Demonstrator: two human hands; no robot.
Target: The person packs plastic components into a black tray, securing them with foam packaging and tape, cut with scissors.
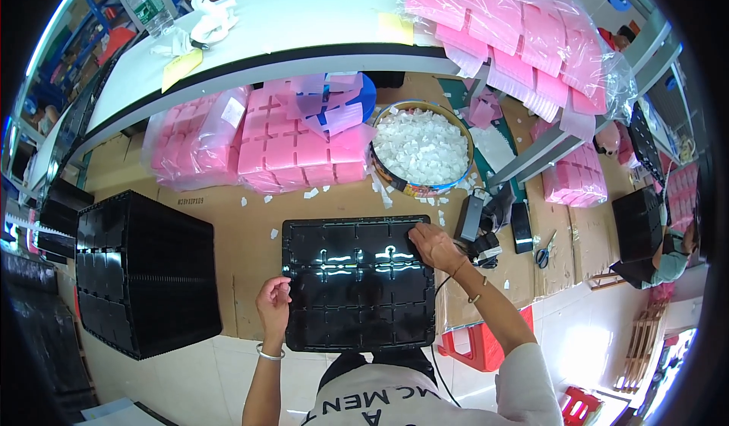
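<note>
A black plastic tray (357,304) with a grid of shallow compartments lies at the table's front edge, close to my body. My right hand (437,247) is at its far right corner, fingers bent over the rim and pressed against it. Beside the tray's left edge is my left hand (274,301), its fingers curled in with the tips together. Whether something small is pinched there cannot be made out. To the left stands a tall stack of black trays (171,274).
Behind the tray are bagged pink sheet stacks (304,149) and a round tin (377,166) full of white scraps. At right lie a dark box-shaped device (471,217), a phone-like slab (522,227) and scissors (542,256). A white shelf (304,16) overhangs the back; a red stool (486,348) stands below.
</note>
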